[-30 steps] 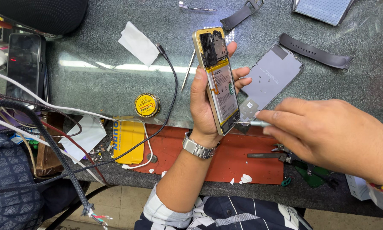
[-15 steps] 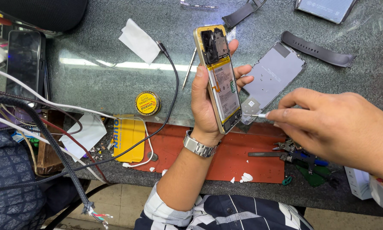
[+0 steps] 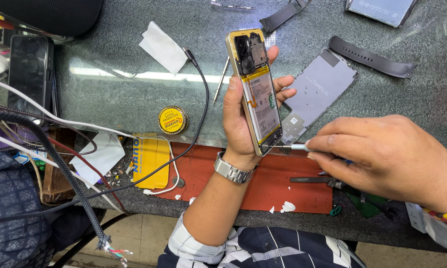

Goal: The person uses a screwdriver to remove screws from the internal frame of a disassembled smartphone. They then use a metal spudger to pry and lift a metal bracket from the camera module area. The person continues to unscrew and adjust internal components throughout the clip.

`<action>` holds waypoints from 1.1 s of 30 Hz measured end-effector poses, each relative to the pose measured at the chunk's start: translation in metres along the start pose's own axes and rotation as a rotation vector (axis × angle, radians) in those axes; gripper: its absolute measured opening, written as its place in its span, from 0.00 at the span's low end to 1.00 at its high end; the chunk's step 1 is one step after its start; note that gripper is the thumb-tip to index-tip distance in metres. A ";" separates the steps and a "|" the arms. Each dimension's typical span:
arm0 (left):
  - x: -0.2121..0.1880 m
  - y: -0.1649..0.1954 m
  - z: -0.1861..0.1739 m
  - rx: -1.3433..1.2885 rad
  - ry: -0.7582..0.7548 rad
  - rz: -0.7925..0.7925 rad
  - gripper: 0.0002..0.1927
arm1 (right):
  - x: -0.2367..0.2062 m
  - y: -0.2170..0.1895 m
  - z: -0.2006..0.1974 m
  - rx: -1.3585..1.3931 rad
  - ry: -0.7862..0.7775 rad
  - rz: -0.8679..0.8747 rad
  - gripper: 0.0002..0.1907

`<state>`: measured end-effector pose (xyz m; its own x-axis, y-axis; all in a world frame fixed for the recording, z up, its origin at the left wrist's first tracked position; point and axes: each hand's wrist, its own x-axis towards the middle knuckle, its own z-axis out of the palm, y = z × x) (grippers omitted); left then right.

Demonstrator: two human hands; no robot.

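Gold-edged opened phone (image 3: 257,94) stands upright above the bench (image 3: 109,94) in the left hand (image 3: 243,119) — fingers wrapped around it. Right hand (image 3: 382,159) pinches a screwdriver (image 3: 292,147), tip at the phone's lower edge — grey back cover (image 3: 318,94) just behind.

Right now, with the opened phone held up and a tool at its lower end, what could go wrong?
1. The screwdriver tip in the right hand could slip toward the exposed battery and may pierce it.
2. The left hand alone holds the opened phone above the table; it might drop.
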<state>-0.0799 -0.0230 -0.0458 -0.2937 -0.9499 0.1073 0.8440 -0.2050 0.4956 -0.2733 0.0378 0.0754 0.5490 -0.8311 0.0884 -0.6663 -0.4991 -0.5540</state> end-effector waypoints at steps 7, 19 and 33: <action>-0.001 -0.001 0.001 0.041 -0.013 0.020 0.35 | 0.002 -0.006 0.004 -0.204 -0.164 0.174 0.11; 0.000 0.000 0.001 0.001 0.010 0.007 0.36 | 0.005 -0.013 -0.005 -0.175 -0.195 0.120 0.22; 0.000 -0.001 0.000 0.005 0.004 0.006 0.35 | 0.003 -0.009 -0.005 -0.124 -0.240 0.181 0.24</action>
<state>-0.0807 -0.0227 -0.0465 -0.2867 -0.9520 0.1070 0.8435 -0.1979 0.4994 -0.2687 0.0388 0.0847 0.5094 -0.8348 -0.2086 -0.8123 -0.3866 -0.4368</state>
